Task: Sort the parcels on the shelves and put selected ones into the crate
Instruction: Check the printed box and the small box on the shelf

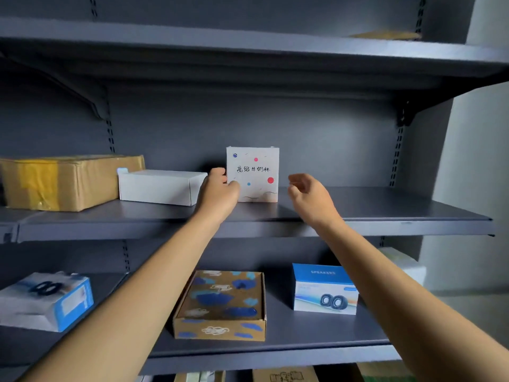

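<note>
Partly hidden: left hand [220, 193] pinches dotted box [256, 172] edge, fingertips behind; right hand [309, 195] loose, empty.

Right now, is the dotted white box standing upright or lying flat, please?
Upright: the dotted white box stands on its bottom edge on the shelf, printed face forward, left hand gripping its left side.
</note>
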`<action>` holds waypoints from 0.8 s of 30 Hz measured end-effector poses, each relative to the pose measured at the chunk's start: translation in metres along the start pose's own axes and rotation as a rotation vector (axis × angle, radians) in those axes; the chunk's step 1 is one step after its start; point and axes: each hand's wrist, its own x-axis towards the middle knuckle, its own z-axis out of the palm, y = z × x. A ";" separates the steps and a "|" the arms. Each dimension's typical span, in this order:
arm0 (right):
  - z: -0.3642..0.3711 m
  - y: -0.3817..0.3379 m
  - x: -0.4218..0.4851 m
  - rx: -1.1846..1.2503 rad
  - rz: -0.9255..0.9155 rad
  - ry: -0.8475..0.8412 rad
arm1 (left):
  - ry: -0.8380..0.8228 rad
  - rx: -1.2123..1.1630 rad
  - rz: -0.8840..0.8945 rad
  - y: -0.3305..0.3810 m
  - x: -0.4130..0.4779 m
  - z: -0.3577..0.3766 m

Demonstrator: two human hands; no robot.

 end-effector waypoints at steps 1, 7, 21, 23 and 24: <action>0.003 0.002 0.010 -0.023 0.011 -0.033 | 0.002 0.036 -0.011 -0.001 0.008 0.002; 0.020 0.018 0.059 -0.134 0.078 -0.169 | 0.014 0.130 -0.121 -0.005 0.053 0.017; 0.026 0.032 0.066 0.264 0.002 -0.063 | -0.183 -0.276 0.035 -0.018 0.075 0.025; 0.023 0.030 0.065 0.330 -0.015 -0.029 | -0.228 -0.295 0.039 -0.021 0.073 0.025; 0.022 0.028 0.065 0.356 -0.009 -0.014 | -0.231 -0.294 0.043 -0.023 0.072 0.025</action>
